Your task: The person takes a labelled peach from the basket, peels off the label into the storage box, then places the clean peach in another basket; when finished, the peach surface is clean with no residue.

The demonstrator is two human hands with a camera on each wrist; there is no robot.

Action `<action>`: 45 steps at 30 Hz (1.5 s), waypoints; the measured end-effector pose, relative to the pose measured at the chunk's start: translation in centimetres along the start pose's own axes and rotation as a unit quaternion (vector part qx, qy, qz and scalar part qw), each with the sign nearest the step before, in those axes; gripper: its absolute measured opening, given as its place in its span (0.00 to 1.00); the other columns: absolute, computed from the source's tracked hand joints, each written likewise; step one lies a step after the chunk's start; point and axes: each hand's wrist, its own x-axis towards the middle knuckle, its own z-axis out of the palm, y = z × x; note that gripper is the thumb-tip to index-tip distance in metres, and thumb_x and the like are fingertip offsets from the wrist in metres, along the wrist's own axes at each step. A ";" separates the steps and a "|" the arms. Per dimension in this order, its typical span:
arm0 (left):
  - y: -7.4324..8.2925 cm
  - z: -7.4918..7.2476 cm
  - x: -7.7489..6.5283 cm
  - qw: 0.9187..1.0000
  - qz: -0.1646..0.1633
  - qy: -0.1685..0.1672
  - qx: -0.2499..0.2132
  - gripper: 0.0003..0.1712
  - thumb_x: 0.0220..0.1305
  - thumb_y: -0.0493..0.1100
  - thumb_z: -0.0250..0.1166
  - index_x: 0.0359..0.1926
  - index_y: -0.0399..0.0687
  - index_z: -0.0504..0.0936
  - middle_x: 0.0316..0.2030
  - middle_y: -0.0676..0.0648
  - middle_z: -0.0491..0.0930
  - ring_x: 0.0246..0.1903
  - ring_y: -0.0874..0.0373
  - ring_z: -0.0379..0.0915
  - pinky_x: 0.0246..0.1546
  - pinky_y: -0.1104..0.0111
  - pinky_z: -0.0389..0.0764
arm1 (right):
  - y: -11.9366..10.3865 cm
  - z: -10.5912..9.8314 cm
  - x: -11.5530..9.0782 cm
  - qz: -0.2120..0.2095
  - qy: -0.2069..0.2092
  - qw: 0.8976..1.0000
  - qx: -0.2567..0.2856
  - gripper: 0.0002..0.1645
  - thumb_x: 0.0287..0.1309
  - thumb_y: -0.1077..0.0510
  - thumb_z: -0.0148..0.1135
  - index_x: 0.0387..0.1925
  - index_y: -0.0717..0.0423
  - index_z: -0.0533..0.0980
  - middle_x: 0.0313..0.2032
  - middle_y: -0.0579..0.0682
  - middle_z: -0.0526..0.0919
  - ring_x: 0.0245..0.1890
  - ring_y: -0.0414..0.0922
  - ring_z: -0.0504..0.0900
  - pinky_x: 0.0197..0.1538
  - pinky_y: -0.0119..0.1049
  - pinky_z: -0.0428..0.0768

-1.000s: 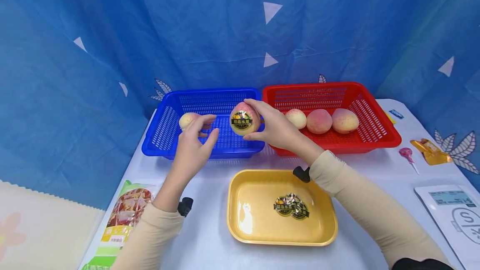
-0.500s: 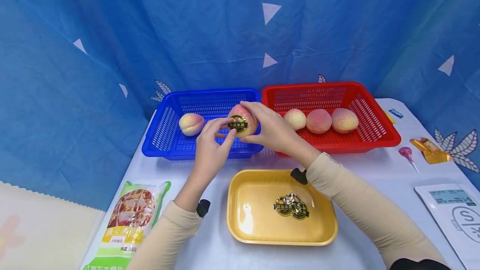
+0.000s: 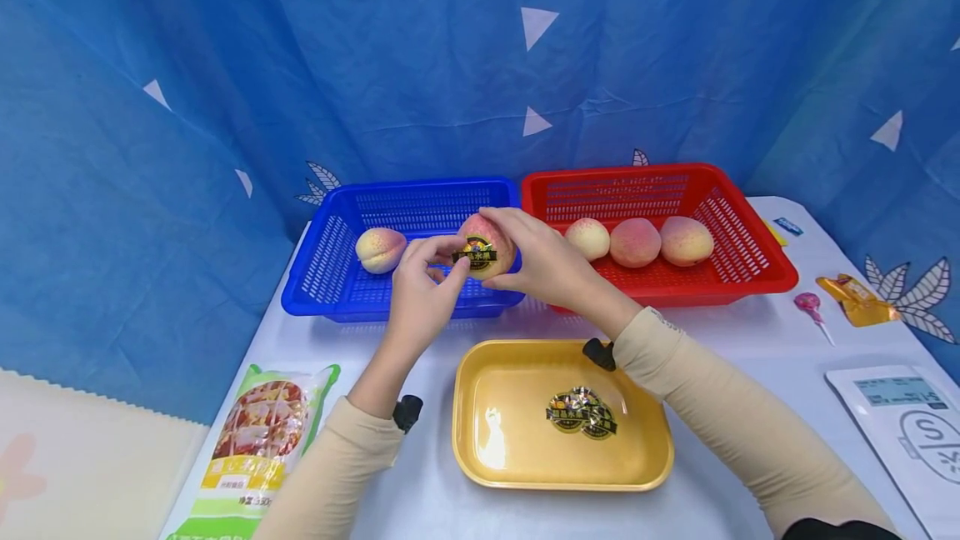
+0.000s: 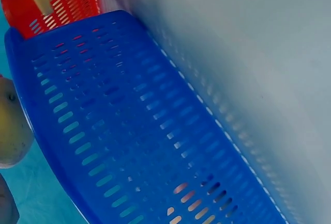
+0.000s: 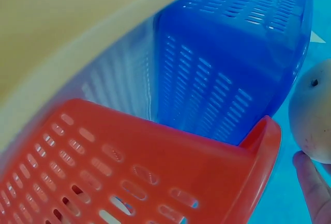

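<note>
Your right hand (image 3: 551,261) grasps a peach (image 3: 501,250) from its right side, thumb low and fingers over the top, holding it above the right part of the blue basket (image 3: 438,182). A round black-and-gold label (image 3: 480,255) sits on the peach's near face. Your left hand (image 3: 423,286) has thumb and fingers bent in at the label's left edge; whether they pinch it or merely press, cannot tell. One more peach (image 3: 380,251) lies in the left part of the blue basket. Red basket (image 3: 720,297), just beside it on the right: three peaches (image 3: 635,242) in a row. Gold tray (image 3: 517,448), nearer to you: two overlapping labels (image 3: 581,412) lie in it, right of centre. Printed food bag (image 3: 258,440) at near left; lollipop (image 3: 812,311) and orange wrapper (image 3: 857,300) to the right, with a white device with a display (image 3: 896,407) nearer.
</note>
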 end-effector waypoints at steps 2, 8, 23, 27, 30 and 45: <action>0.1 -0.1 0.2 0.999 -0.015 -0.009 -0.026 0.11 0.65 0.37 0.65 0.49 0.43 0.84 0.45 0.45 0.80 0.43 0.55 0.76 0.36 0.74 0.78 | 0.0 0.0 0.0 -0.002 0.000 1.000 -0.007 0.56 0.46 0.47 0.80 0.73 0.50 0.61 0.66 0.50 0.72 0.67 0.47 0.72 0.66 0.44 0.76; 0.1 -0.2 0.4 0.996 -0.053 -0.047 -0.061 0.10 0.66 0.38 0.64 0.48 0.46 0.82 0.41 0.45 0.81 0.40 0.55 0.74 0.37 0.74 0.78 | 0.1 0.0 -0.1 -0.005 0.001 1.000 -0.019 0.56 0.45 0.47 0.80 0.73 0.51 0.61 0.66 0.51 0.72 0.66 0.48 0.72 0.67 0.44 0.76; 0.5 0.0 0.4 0.998 -0.001 -0.054 -0.015 0.11 0.66 0.35 0.62 0.49 0.43 0.81 0.42 0.46 0.82 0.39 0.56 0.76 0.38 0.74 0.80 | 0.3 -0.4 -0.4 -0.005 0.008 1.000 -0.022 0.54 0.46 0.48 0.80 0.72 0.50 0.62 0.65 0.51 0.73 0.65 0.50 0.73 0.66 0.46 0.76; 1.1 0.1 0.1 0.999 0.020 -0.041 -0.023 0.11 0.64 0.34 0.63 0.47 0.42 0.82 0.40 0.46 0.83 0.36 0.57 0.77 0.36 0.74 0.81 | 0.4 -0.6 -0.5 -0.001 0.010 1.000 -0.024 0.55 0.45 0.49 0.80 0.72 0.51 0.62 0.65 0.52 0.73 0.65 0.51 0.73 0.67 0.48 0.75; 1.5 0.2 -0.1 0.998 0.032 -0.036 -0.031 0.10 0.63 0.34 0.64 0.46 0.42 0.83 0.38 0.46 0.83 0.35 0.58 0.76 0.35 0.75 0.80 | 0.6 -0.7 -0.6 0.002 0.009 1.000 -0.023 0.55 0.45 0.49 0.80 0.73 0.51 0.62 0.65 0.53 0.72 0.65 0.52 0.72 0.67 0.49 0.74; 1.3 0.8 -4.6 0.976 0.007 -0.218 -0.001 0.09 0.60 0.38 0.70 0.43 0.49 0.85 0.34 0.53 0.84 0.32 0.62 0.78 0.35 0.72 0.83 | 2.2 -3.1 -2.3 0.051 0.034 0.998 -0.007 0.56 0.44 0.48 0.81 0.73 0.49 0.62 0.67 0.51 0.71 0.65 0.50 0.73 0.60 0.51 0.80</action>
